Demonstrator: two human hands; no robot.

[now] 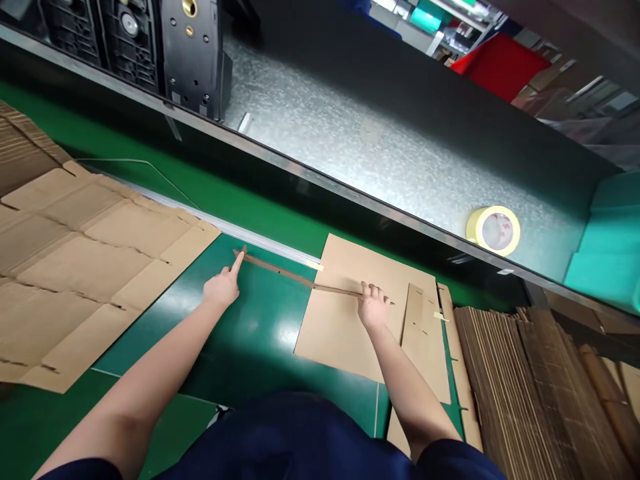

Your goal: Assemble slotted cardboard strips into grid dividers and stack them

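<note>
A long, narrow cardboard strip (295,277) stretches between my two hands, seen nearly edge-on with a slight bend near its middle. My left hand (223,287) is at the strip's left end, its index finger extended against the cardboard and the other fingers curled. Toward the right end, the fingers of my right hand (374,308) are closed over the strip. Beneath the right half lies a flat cardboard sheet (340,327). A short slotted cardboard piece (414,317) rests on that sheet, just right of my right hand.
The green table (235,347) carries a large creased cardboard blank (120,247) on the left. Folded cardboard (500,373) is stacked on the right. Above, a metal shelf (350,133) holds a yellow tape roll (493,231) and black panels (190,60). A metal rail (270,247) runs behind the strip.
</note>
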